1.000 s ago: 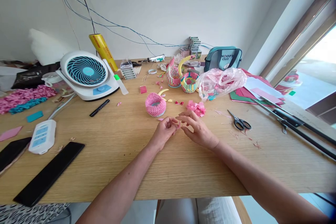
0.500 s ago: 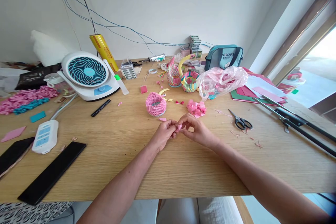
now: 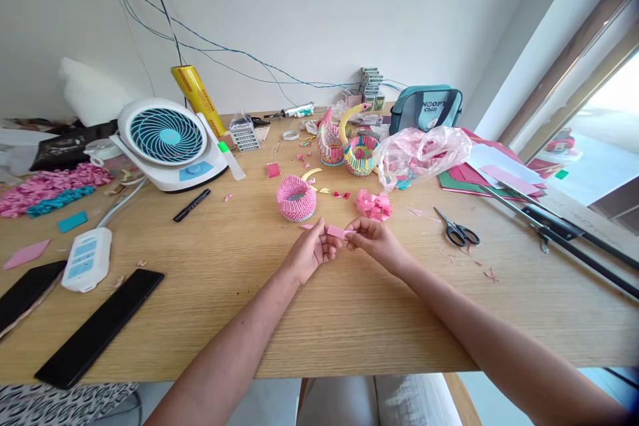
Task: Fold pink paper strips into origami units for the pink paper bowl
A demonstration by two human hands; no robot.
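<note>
A small pink paper rectangle lies between my hands, just above the table. My right hand pinches its right end between thumb and fingers. At the left end is my left hand, its thumb raised along the paper's edge and its fingers curled beneath; their exact contact is partly hidden. Beyond my left thumb, another flat pink paper piece rests on the wood. A pink bowl-shaped piece of folded paper units stands farther off. To its right sits a pile of pink paper pieces.
Scissors lie to the right, near a paper trimmer. Two folded-paper swans and a plastic bag are at the back. On the left are a white fan, a power strip and a black pen.
The pink paper between my fingers was small and bunched; now a flat rectangle shows. My left hand's fingers have loosened and its thumb has lifted, and my hands are slightly farther apart.
</note>
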